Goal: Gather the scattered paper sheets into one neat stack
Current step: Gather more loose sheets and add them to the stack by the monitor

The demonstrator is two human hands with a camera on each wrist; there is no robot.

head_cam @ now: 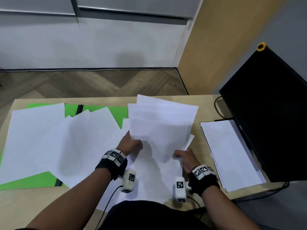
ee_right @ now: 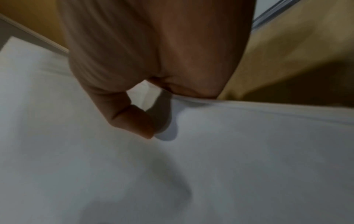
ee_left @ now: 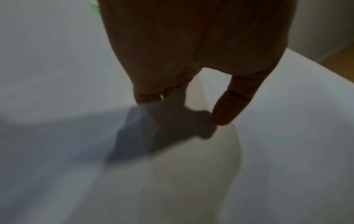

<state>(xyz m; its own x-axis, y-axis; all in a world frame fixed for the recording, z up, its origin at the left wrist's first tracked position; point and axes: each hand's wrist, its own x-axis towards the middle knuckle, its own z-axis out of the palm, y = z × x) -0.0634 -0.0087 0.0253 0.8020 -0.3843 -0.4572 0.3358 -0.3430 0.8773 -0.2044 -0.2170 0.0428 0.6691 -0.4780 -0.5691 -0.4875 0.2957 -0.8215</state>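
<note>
A loose bundle of white sheets (head_cam: 162,123) is fanned out and lifted over the middle of the desk. My left hand (head_cam: 131,143) grips its near left edge, thumb (ee_left: 228,106) on top and fingers under the paper. My right hand (head_cam: 184,156) pinches the near right edge, thumb (ee_right: 134,119) on top of the sheets (ee_right: 229,151). More white sheets (head_cam: 49,140) lie scattered across the left half of the desk, partly over green sheets (head_cam: 33,180). A squared stack of white paper (head_cam: 232,155) lies at the right.
A black monitor (head_cam: 269,113) stands at the right edge, beside the squared stack, with cables (head_cam: 217,105) behind and in front of it. The wooden desk (head_cam: 29,209) shows bare at the near left. Beyond the far edge is wood flooring (head_cam: 83,83).
</note>
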